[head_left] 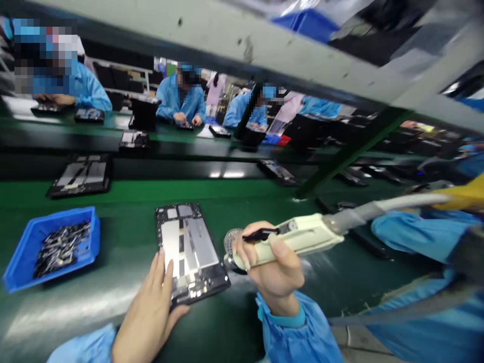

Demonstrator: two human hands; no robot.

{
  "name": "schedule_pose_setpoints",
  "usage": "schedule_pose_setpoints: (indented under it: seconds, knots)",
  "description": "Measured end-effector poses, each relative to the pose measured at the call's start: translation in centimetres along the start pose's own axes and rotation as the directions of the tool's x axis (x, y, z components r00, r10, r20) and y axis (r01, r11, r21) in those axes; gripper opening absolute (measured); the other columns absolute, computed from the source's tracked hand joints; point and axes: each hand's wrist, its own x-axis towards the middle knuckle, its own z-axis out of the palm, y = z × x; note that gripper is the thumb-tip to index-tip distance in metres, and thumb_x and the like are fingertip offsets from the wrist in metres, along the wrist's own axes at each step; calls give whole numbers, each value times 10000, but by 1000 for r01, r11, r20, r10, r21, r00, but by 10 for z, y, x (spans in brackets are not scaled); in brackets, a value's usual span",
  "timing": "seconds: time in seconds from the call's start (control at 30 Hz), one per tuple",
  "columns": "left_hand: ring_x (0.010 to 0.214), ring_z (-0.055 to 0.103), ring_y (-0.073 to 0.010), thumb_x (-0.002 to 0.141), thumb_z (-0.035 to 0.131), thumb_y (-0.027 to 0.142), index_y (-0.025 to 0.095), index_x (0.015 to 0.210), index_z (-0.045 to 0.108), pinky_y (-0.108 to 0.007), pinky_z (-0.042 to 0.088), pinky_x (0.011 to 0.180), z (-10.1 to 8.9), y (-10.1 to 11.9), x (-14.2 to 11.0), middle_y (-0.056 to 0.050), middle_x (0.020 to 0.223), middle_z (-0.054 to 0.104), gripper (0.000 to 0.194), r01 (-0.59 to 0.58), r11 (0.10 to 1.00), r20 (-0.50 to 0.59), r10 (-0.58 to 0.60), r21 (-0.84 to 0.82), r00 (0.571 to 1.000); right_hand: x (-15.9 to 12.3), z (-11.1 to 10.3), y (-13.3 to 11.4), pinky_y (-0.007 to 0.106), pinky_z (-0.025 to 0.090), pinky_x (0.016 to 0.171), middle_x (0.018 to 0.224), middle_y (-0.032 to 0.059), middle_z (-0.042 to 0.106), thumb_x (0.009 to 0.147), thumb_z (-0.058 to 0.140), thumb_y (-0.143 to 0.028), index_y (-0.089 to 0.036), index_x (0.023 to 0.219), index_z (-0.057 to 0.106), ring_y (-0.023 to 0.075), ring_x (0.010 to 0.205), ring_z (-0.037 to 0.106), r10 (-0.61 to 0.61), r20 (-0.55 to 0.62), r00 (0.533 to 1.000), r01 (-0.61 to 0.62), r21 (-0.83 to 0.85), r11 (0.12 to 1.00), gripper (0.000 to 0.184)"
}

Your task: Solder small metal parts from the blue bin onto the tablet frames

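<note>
- The green workbench [128, 229] fills the lower frame; its surface runs as a strip between bin and tablet, and another spreads right of centre behind the power tool.
- A pale beam [227, 45] slants across the top, bounding the room overhead.
- Co-workers in blue coats [181, 98] sit along the upper left and upper middle.
- A dark green post [351, 151] leans across the right of centre, limiting sideways room there.
- A blue bin [17, 259] stands at the left, well apart from the left hand.
- The opened tablet [202, 242] lies at the centre, inner side up, its lower right corner near the right hand.
- Another opened unit [81, 176] lies at the left, above the bin.
- The cream power tool [306, 234] points leftward, its tip at the tablet's right edge; contact cannot be told.
- The left hand [147, 312] lies over the tablet's lower left edge, fingers extended, clasping nothing.
- The right hand [276, 267] wraps its fingers around the power tool.
- A round perforated disc [229, 238] sits behind the tool tip.
- Small loose parts [62, 247] heap inside the bin.
- Markings on the tablet's components are too small to read.
</note>
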Motion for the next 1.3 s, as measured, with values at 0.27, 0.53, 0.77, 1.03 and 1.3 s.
schedule_pose_setpoints:
  seconds: [0.27,0.53,0.77,1.03,1.3]
  knots:
    - [1242,644,-344,936,606,406,146,1190,745,-487,468,1177,-100,-67,61,-135,1282,706,389,340,938,137,-346,61,928,-13,18,18,254,431,468,471,-18,482,860,769,-496,-166,870,780,122,411,480,160,12,987,-159,-59,986,330]
    - [1154,673,-332,945,736,245,31,1205,704,-504,515,1066,-115,-164,78,-114,1116,708,338,486,697,349,-699,528,624,-23,17,28,273,457,502,470,-32,481,874,744,-508,-169,878,718,128,420,499,243,62,968,-230,-166,959,340]
    - [1189,661,-338,956,722,205,11,1114,734,-528,495,1082,-105,-167,76,-82,1029,715,251,546,685,334,-720,482,609,-28,18,26,285,434,493,484,-32,479,859,752,-569,-183,876,698,136,418,477,308,67,949,-290,-196,937,390]
    - [1224,642,-415,1081,549,295,10,1275,647,-561,505,1046,-109,-156,76,-176,1157,704,358,542,673,291,-723,503,627,-28,22,31,276,429,501,481,-30,493,858,784,-559,-190,866,723,136,417,474,331,88,940,-313,-167,935,374]
    - [1100,684,-331,951,664,247,124,1163,725,-486,507,1069,-110,-177,72,-72,1067,731,252,667,648,190,-754,367,628,-40,24,45,260,417,449,463,-45,456,867,755,-586,-176,827,638,129,394,463,279,100,955,-250,-234,940,428]
